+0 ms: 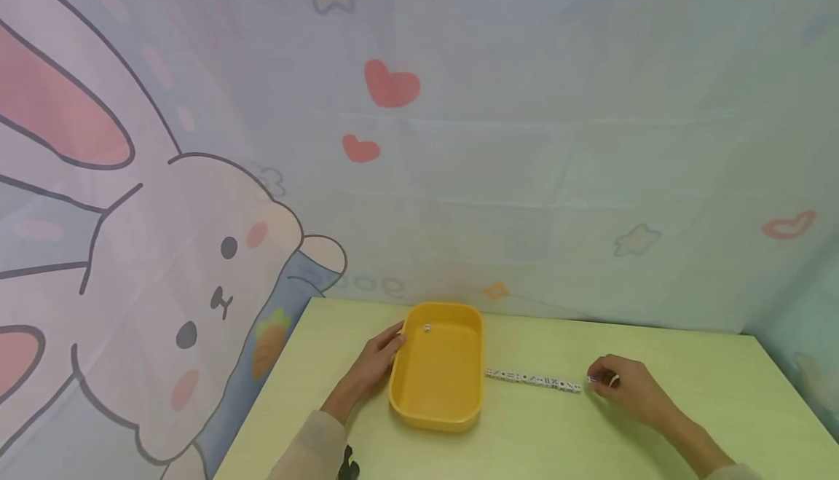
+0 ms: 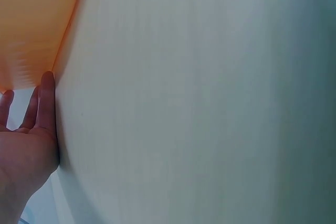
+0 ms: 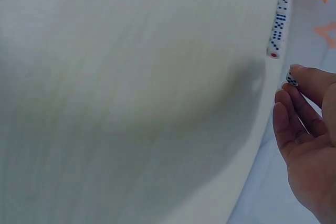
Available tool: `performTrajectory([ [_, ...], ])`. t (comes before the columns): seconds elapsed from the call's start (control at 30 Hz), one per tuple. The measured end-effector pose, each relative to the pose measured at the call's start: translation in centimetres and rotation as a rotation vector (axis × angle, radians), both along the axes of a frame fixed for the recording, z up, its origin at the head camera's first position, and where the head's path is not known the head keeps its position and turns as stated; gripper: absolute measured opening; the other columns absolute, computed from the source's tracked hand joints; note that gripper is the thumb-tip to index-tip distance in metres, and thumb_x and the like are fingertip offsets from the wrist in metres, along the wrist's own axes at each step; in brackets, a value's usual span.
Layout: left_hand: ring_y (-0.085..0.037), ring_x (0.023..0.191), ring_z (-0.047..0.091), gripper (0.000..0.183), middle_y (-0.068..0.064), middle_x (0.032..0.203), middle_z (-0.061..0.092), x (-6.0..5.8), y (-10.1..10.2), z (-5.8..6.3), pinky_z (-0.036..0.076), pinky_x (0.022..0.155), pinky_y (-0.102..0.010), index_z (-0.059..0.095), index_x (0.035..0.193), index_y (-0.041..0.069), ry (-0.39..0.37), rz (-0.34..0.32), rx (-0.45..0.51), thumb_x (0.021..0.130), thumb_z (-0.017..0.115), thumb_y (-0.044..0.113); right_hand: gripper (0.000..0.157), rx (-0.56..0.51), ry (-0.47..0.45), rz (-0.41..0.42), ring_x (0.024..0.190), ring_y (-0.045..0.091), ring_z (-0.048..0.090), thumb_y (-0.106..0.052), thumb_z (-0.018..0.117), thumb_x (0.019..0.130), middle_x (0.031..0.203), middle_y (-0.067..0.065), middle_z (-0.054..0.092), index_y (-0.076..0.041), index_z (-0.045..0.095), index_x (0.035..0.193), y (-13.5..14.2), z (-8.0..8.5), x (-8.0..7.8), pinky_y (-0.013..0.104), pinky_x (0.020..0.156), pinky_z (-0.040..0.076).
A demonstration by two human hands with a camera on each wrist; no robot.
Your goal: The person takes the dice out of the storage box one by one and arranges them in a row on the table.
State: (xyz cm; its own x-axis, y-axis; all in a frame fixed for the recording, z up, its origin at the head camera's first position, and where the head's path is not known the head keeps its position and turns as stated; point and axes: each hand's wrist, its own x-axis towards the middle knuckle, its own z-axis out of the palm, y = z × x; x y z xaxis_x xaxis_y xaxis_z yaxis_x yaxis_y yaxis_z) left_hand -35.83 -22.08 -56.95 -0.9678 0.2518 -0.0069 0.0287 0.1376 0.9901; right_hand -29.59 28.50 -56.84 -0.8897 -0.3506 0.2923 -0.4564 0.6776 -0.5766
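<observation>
My right hand (image 1: 629, 389) pinches a small white die (image 3: 292, 80) between thumb and fingertips, just off the right end of a row of dice (image 1: 534, 380). The row runs rightward from a yellow tray (image 1: 438, 422), its dice side by side with blue and red pips. On the tray's left side is my left hand (image 1: 376, 360), the thumb at the rim and the other fingers (image 2: 47, 93) along the outer wall. Inside the tray, near the far left corner, lies a single die (image 1: 427, 328).
Everything stands on a pale yellow-green table (image 1: 695, 363). A cloth backdrop (image 1: 524, 138) with a rabbit, hearts and stars hangs right behind the table's far edge. A small black object (image 1: 349, 465) shows beside the left sleeve at the bottom.
</observation>
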Motion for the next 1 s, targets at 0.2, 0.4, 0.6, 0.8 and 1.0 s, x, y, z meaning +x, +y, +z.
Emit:
performTrajectory([
  [0.2,-0.038,0.137,0.056,0.056,-0.020,0.165,0.042,0.1,-0.4,0.1,0.054,0.107,-0.045,0.042,0.163,0.009,-0.002,-0.006,0.000,0.113,0.054,0.031,0.015,-0.015,0.002,0.033,0.081,0.001,0.061,0.000,0.082,0.089,0.093,-0.006,0.070,-0.007,0.074,0.100,-0.5,-0.9,0.6,0.024,0.067,0.058],
  [0.4,-0.037,0.145,0.048,0.055,-0.019,0.166,0.040,0.2,-0.6,-0.3,0.047,0.115,-0.049,0.041,0.164,0.009,0.005,-0.018,-0.030,0.114,0.051,0.030,0.015,0.013,-0.016,0.026,0.081,0.000,0.060,-0.003,0.084,0.089,0.090,0.000,0.070,-0.009,0.074,0.098,-1.2,-1.7,1.3,0.024,0.068,0.057],
  [0.6,-0.039,0.147,0.046,0.054,-0.020,0.166,0.040,0.2,-0.8,-0.5,0.045,0.116,-0.050,0.039,0.164,0.007,0.016,-0.044,-0.015,0.115,0.050,0.027,0.014,0.003,-0.029,-0.005,0.081,0.002,0.060,-0.006,0.085,0.090,0.089,-0.001,0.067,-0.010,0.074,0.098,-1.6,-2.5,1.9,0.024,0.068,0.057],
  [0.8,-0.037,0.147,0.047,0.055,-0.019,0.166,0.041,0.2,-0.8,-0.5,0.046,0.116,-0.049,0.040,0.164,0.010,0.007,-0.047,-0.007,0.114,0.051,0.029,0.019,0.001,0.001,-0.042,0.082,0.004,0.060,-0.007,0.087,0.087,0.093,-0.007,0.065,-0.008,0.075,0.101,-1.9,-2.5,2.2,0.024,0.070,0.057],
  [1.0,-0.037,0.142,0.052,0.055,-0.021,0.164,0.043,0.2,-0.6,-0.3,0.049,0.113,-0.049,0.041,0.164,0.009,0.013,-0.032,-0.023,0.114,0.052,0.031,0.026,-0.071,0.111,-0.098,0.085,0.013,0.059,-0.009,0.087,0.088,0.098,0.000,0.064,-0.004,0.075,0.110,-3.6,-1.3,1.6,0.025,0.066,0.056],
])
